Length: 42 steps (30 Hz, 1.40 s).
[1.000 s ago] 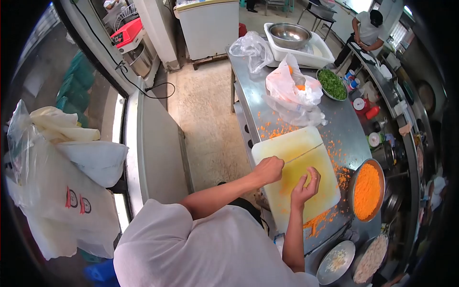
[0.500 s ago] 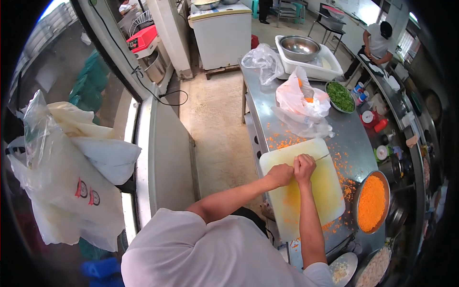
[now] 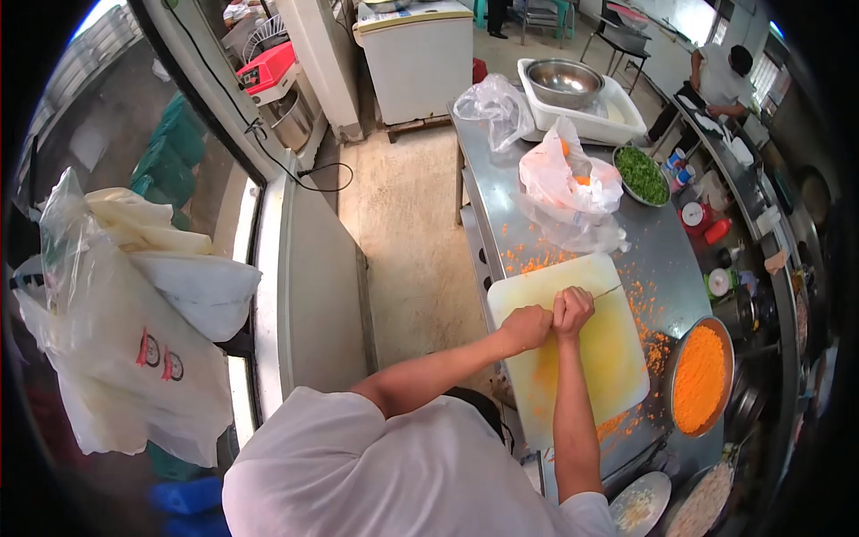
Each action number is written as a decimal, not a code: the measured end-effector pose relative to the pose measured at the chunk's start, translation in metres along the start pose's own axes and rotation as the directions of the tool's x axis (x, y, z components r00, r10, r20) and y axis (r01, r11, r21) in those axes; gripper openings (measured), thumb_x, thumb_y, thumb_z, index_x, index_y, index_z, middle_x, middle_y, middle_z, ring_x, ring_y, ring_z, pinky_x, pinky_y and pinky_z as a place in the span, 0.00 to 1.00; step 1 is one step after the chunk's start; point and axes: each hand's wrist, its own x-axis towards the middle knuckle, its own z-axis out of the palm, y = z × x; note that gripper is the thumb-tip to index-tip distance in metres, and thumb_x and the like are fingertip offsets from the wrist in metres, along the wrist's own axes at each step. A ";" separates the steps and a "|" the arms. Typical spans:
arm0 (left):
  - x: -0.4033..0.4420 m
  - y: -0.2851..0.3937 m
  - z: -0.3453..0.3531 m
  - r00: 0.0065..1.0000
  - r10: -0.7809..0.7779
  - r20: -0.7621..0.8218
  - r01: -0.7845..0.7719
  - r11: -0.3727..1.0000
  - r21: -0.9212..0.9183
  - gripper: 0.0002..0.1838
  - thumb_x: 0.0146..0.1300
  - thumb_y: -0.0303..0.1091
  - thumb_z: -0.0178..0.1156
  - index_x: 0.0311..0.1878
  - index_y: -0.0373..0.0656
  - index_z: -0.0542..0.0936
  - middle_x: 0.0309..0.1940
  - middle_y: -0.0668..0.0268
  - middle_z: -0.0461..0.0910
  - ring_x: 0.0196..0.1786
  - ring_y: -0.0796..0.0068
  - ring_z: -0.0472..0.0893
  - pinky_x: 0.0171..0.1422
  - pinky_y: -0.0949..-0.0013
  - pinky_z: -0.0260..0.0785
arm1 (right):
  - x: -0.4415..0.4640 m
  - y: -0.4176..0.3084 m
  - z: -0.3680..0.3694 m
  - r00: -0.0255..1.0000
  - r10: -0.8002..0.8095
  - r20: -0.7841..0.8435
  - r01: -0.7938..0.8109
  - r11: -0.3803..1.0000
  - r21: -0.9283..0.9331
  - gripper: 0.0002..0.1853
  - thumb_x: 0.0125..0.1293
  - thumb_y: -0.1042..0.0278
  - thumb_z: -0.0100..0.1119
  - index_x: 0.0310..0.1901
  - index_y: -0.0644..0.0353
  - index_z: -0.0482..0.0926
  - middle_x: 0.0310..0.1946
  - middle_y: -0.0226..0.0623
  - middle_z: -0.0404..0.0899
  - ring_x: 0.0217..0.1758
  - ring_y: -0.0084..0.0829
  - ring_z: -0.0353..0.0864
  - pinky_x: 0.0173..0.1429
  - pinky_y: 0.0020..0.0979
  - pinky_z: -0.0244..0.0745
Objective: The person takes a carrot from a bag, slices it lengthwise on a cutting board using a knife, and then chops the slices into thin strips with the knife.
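My right hand [image 3: 573, 311] is closed in a fist over the cutting board, and a thin knife blade [image 3: 608, 292] sticks out from its right side. Against it on the left is my left hand [image 3: 526, 328], also closed; what lies inside its fingers is hidden. Both fists are above the upper half of the white cutting board [image 3: 523, 407], which has yellow-orange stains. Orange chopped bits [image 3: 537, 259] are scattered on the metal table around the board. To the right of the board stands a metal bowl full of finely chopped orange food [image 3: 698, 380].
Beyond the board lie a plastic bag with orange pieces [image 3: 568, 183], a bowl of chopped greens [image 3: 642, 174] and a white tub [image 3: 617, 125] holding a steel bowl [image 3: 564, 82]. A plate [image 3: 642, 501] is at the lower right. Another person [image 3: 720, 76] works at the far-right counter.
The view has shifted slightly. Both fists stay together over the board with the blade in almost the same place. The person at the far right has leaned a little differently.
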 end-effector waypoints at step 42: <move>0.014 -0.006 0.012 0.984 0.100 0.148 -0.081 0.989 -0.126 0.09 0.52 0.25 0.56 0.35 0.33 0.82 0.34 0.45 0.83 0.40 0.46 0.84 0.43 0.52 0.78 | -0.084 0.036 -0.066 0.868 0.478 -0.133 -0.464 0.686 -0.561 0.15 0.75 0.63 0.40 0.42 0.66 0.73 0.43 0.52 0.71 0.47 0.53 0.68 0.53 0.50 0.63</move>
